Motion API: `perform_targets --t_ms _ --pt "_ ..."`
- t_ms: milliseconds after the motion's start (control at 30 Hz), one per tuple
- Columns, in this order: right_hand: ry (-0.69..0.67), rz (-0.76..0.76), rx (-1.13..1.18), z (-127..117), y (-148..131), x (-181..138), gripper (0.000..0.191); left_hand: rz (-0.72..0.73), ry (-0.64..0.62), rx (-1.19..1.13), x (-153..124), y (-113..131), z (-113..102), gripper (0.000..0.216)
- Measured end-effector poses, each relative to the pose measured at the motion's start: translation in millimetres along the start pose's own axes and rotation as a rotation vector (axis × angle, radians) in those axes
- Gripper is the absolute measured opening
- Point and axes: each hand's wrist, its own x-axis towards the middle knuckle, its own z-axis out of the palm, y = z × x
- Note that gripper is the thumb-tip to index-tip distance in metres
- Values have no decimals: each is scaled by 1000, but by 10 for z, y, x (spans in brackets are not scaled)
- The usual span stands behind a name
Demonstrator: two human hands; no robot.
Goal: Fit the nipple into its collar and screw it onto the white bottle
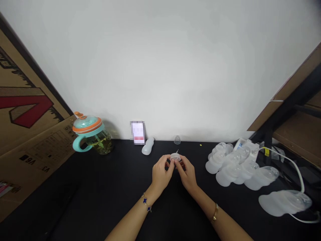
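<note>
Both my hands meet at the middle of the black table, pinching a small whitish baby bottle collar point(175, 156) between thumbs and fingertips. My left hand point(162, 171) grips it from the left, and my right hand point(186, 172) from the right. A thin pale tip pokes up just behind the ring; what it belongs to I cannot make out. Beyond the hands, against the wall, a clear dome cap point(177, 140) stands on the table. To its left lies a frosted white bottle body point(148, 146), tilted on its side.
Several frosted baby bottles with clear caps point(232, 170) cluster at the right, near a white cable point(298, 167). A teal-handled jug point(90, 134) stands at the left by a cardboard box point(30, 160). A lit phone point(138, 132) leans on the wall. A yellow speck point(200, 145) lies nearby.
</note>
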Motion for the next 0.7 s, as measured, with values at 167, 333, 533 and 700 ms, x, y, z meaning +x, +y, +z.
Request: perform_targets --t_ms 167,333,533,700 --pt "-2 19 -33 15 30 8 27 -48 -32 8 23 -6 -5 21" --pt "-21 0 -109 3 34 19 25 -76 -18 46 36 -11 -4 17" --pt "-50 -32 -203 -15 46 23 24 -89 -15 31 39 -35 4 16" --pt "-61 -46 -232 -13 40 18 24 -104 -16 32 47 -35 1 17"
